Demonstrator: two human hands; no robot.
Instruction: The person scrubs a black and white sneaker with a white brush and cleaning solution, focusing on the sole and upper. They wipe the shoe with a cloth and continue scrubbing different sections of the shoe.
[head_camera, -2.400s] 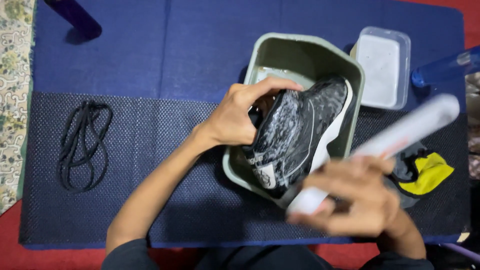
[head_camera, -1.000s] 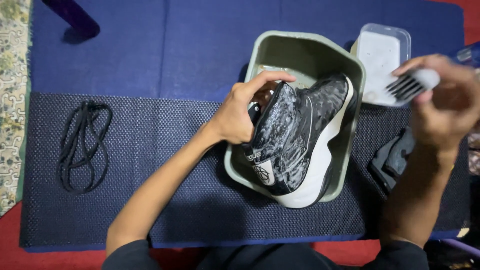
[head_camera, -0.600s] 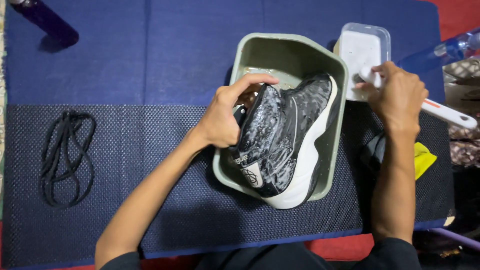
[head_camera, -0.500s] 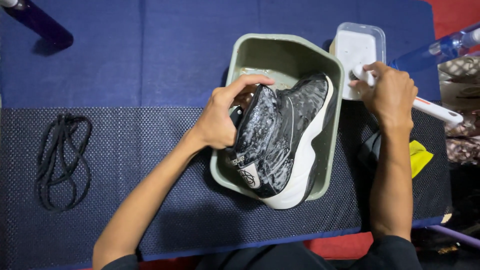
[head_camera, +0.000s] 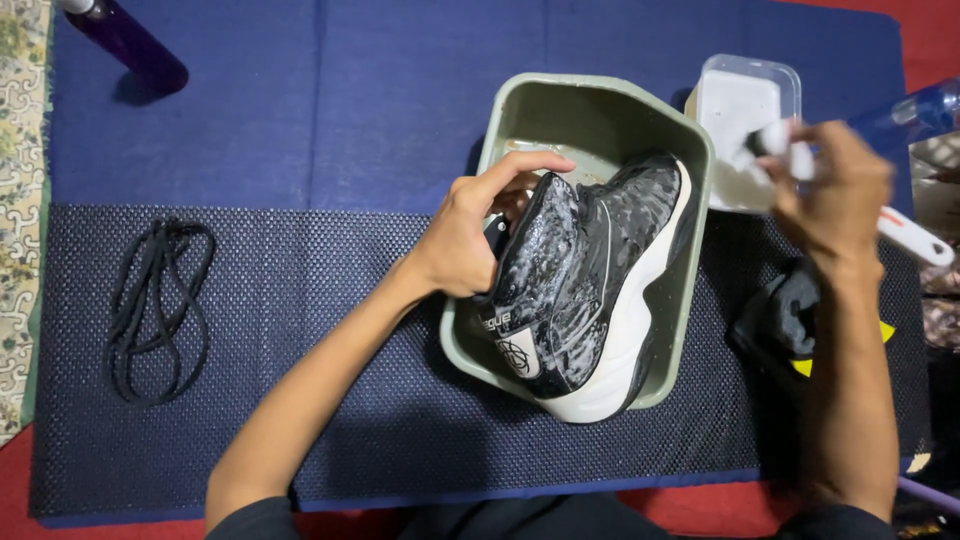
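shoe in the basin, brush at the tub

a grey-green plastic basin is sitting on the dark textured mat, and a black high-top shoe with a white sole is lying inside it, heel end hanging over the near rim and toe pointing toward the far corner. its upper is glistening with wet suds. the left hand is gripping the shoe at the collar, fingers curled over the opening and thumb pressing the side, so it is closed around the shoe.

just beside the basin's far right corner, a small clear rectangular tub is holding something pale, foam or cleaning liquid, though the blur makes it hard to be sure. the right hand is hovering over this tub, fingers wrapped tight around the white handle of a brush, whose head is dipping at the tub's edge.

a dark cloth is lying right of the basin under the forearm. black laces are lying coiled well apart on the left, and a purple bottle is standing at the far left corner.
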